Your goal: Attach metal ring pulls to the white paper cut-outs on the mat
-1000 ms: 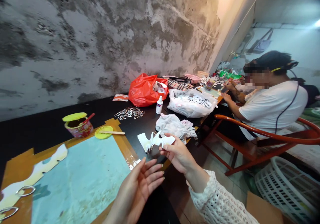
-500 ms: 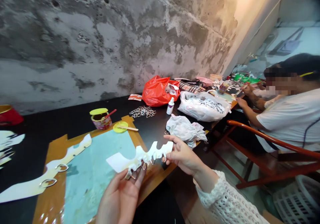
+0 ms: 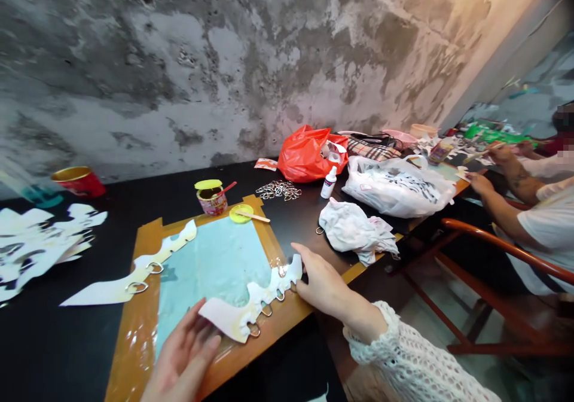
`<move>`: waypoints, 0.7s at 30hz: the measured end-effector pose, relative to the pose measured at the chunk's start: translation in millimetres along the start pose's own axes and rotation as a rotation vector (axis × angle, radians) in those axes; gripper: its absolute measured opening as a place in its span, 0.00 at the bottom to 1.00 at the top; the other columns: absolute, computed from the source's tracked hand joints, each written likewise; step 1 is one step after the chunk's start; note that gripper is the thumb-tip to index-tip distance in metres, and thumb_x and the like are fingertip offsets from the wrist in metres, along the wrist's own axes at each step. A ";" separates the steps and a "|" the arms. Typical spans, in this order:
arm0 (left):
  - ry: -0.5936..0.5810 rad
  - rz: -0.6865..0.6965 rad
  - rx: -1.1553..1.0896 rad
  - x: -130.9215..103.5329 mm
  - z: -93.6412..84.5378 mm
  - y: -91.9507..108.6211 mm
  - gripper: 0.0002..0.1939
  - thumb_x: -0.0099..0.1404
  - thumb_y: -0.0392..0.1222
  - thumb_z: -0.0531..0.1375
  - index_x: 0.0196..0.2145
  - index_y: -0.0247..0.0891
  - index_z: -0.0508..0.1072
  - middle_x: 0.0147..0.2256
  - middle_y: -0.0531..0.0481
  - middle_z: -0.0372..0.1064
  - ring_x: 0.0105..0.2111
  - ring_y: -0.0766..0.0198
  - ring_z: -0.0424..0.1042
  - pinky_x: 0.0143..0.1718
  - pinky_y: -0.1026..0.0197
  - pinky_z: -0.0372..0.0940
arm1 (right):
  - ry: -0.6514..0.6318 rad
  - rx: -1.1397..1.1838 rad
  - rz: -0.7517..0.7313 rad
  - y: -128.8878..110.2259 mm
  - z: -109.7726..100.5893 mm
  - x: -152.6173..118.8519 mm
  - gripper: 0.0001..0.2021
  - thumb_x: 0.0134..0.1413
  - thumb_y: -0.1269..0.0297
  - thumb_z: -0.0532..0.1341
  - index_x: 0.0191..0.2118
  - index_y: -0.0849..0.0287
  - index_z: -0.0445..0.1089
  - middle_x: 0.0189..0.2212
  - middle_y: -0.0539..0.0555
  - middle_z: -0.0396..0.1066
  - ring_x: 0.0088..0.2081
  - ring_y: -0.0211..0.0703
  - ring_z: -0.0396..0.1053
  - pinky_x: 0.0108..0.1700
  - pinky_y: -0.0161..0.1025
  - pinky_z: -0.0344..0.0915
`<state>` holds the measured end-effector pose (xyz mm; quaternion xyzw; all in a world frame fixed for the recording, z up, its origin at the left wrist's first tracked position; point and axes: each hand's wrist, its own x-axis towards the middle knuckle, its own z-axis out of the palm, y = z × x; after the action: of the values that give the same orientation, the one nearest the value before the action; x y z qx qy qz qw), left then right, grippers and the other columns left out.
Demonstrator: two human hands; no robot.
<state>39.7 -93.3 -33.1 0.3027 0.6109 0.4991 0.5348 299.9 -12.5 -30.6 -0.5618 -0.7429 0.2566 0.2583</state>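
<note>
A white scalloped strip (image 3: 262, 301) with several metal rings along its lower edge is low over the near right part of the taped work board (image 3: 134, 324). My right hand (image 3: 320, 279) has the strip's right end between thumb and fingers, index finger stretched out. At the wide left end is my left hand (image 3: 183, 354), loosely curved, thumb apart from the fingers, fingertips at the strip's edge. A second pale strip (image 3: 112, 288) with two metal rings (image 3: 137, 288) lies across the board's left edge.
Behind the board stand a glue tub (image 3: 212, 198) and a yellow lid (image 3: 241, 213) with a wooden stick. Beyond are metal rings (image 3: 278, 190), a white bottle (image 3: 329, 183), a cloth (image 3: 347, 225) and bags. White cutouts (image 3: 45, 246) lie left; a chair (image 3: 506, 240) and co-workers are right.
The strip has been lowered towards the board and turned slightly. My left hand has moved from beneath it to its left end. The view has swung left.
</note>
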 end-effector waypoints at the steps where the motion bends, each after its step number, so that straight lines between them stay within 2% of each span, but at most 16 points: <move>1: 0.001 0.116 0.136 3.3 -3.2 -1.9 0.41 0.53 0.54 0.67 0.62 0.46 0.60 0.63 0.43 0.60 0.62 0.41 0.59 0.62 0.40 0.58 | 0.025 -0.050 -0.017 -0.5 -0.1 -1.1 0.37 0.47 0.74 0.59 0.66 0.60 0.54 0.55 0.63 0.66 0.55 0.57 0.64 0.56 0.54 0.63; 3: 0.042 0.354 0.445 8.9 -7.5 -2.4 0.40 0.56 0.57 0.64 0.63 0.47 0.58 0.65 0.43 0.55 0.63 0.38 0.57 0.62 0.32 0.55 | 0.068 -0.101 -0.034 1.2 -0.7 -3.1 0.37 0.47 0.74 0.60 0.65 0.61 0.54 0.54 0.63 0.66 0.55 0.57 0.63 0.57 0.55 0.63; 5: 0.059 0.590 0.736 12.6 -8.5 1.0 0.34 0.60 0.57 0.60 0.62 0.48 0.61 0.63 0.42 0.57 0.61 0.37 0.59 0.59 0.28 0.55 | 0.111 -0.081 -0.052 6.7 -2.4 -4.7 0.34 0.48 0.74 0.61 0.64 0.60 0.57 0.50 0.62 0.67 0.52 0.55 0.64 0.55 0.55 0.65; 8: -0.058 0.937 0.988 15.4 -3.1 9.3 0.22 0.66 0.51 0.56 0.56 0.48 0.67 0.55 0.44 0.67 0.56 0.44 0.65 0.55 0.36 0.62 | 0.183 0.027 -0.105 17.7 -8.2 -7.4 0.24 0.53 0.73 0.61 0.56 0.58 0.64 0.47 0.59 0.69 0.49 0.51 0.66 0.53 0.51 0.67; 11: -0.198 1.215 1.141 16.0 9.6 15.6 0.18 0.65 0.46 0.58 0.53 0.48 0.70 0.50 0.48 0.72 0.54 0.49 0.66 0.56 0.43 0.61 | 0.238 0.018 -0.222 23.1 -14.8 -12.7 0.13 0.58 0.74 0.58 0.47 0.58 0.70 0.42 0.57 0.71 0.47 0.48 0.67 0.51 0.48 0.68; 14: -0.249 1.330 1.284 16.4 25.6 16.6 0.18 0.64 0.43 0.59 0.53 0.48 0.71 0.50 0.50 0.72 0.54 0.50 0.65 0.59 0.43 0.56 | 0.218 -0.110 -0.368 21.5 -17.1 -21.3 0.10 0.60 0.71 0.58 0.44 0.57 0.74 0.42 0.58 0.71 0.48 0.49 0.65 0.51 0.49 0.67; 21: -0.254 1.310 1.448 22.7 55.1 3.7 0.23 0.65 0.51 0.59 0.56 0.48 0.69 0.58 0.46 0.67 0.60 0.44 0.59 0.59 0.39 0.54 | 0.210 -0.381 -0.472 24.4 -9.7 -38.3 0.16 0.60 0.63 0.62 0.54 0.53 0.72 0.58 0.57 0.65 0.63 0.60 0.51 0.61 0.57 0.60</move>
<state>86.2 -55.9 -33.7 0.8874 0.4183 0.1659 -0.1004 332.6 -42.9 -43.5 -0.4357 -0.8566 -0.0134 0.2761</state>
